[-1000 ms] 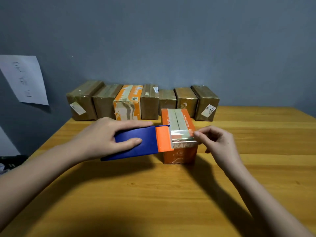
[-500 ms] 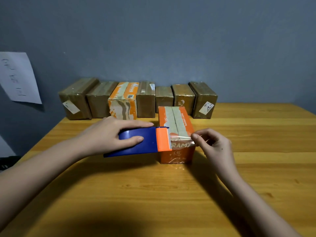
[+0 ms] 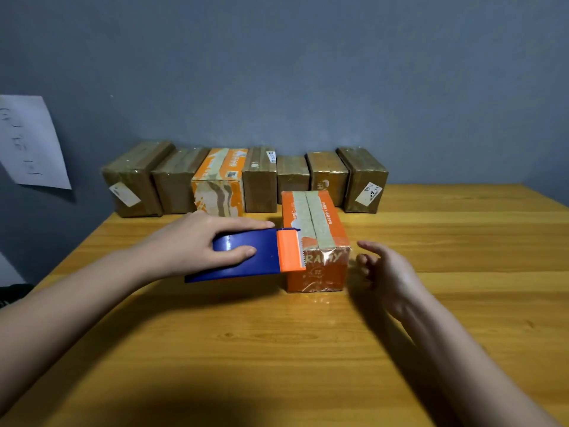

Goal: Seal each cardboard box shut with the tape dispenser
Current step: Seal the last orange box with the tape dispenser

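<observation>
- Left hand (image 3: 197, 241): wrapped round the blue tape dispenser (image 3: 246, 257), thumb on its near side, fingers laid along the top.
- Orange cutter end of the tool: pressed against the left side of the orange box (image 3: 317, 241), near the front top edge.
- Right hand (image 3: 388, 272): loose and open, holding nothing, just beside the right side of the box, not touching it as far as can be seen.
- Shiny clear tape (image 3: 323, 257): stuck over the front top corner and down the front face, a bit wrinkled.
- Orange box: stood on the wooden table (image 3: 277, 349), in front of a row of seven taped boxes (image 3: 261, 180) by the wall.
- White paper (image 3: 30, 143): stuck on the wall at the left.
- Could go wrong: with no hand on the box, a pull on the tool might slide or tip it.
- Could also go wrong: a bad tear might peel the fresh tape back up or leave it crinkled, so no tight seal.
</observation>
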